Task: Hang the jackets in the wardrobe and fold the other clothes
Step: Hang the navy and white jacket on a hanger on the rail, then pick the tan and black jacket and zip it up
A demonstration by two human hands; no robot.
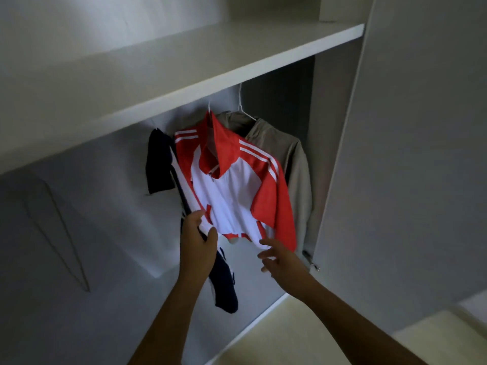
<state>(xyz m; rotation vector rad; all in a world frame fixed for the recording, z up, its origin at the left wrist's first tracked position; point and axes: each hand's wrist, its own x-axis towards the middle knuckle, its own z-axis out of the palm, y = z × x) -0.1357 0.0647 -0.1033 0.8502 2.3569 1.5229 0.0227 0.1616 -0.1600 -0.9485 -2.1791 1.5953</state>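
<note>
Hanging step, seemingly near done: the red-and-white jacket [232, 196] hung in the wardrobe [326, 127] between a navy jacket [160, 162] and a beige jacket [295, 159]. The left hand [197, 233] pinched its hem; the right hand [279, 256] hovered beside, grip wide, empty. Next, likely — a gentle straightening tug.

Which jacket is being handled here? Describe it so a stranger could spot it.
Under the wardrobe shelf hang three jackets. It is the middle jacket, between the navy jacket and the beige jacket, its hem pinched by the left hand. Only it is red and white.
</note>
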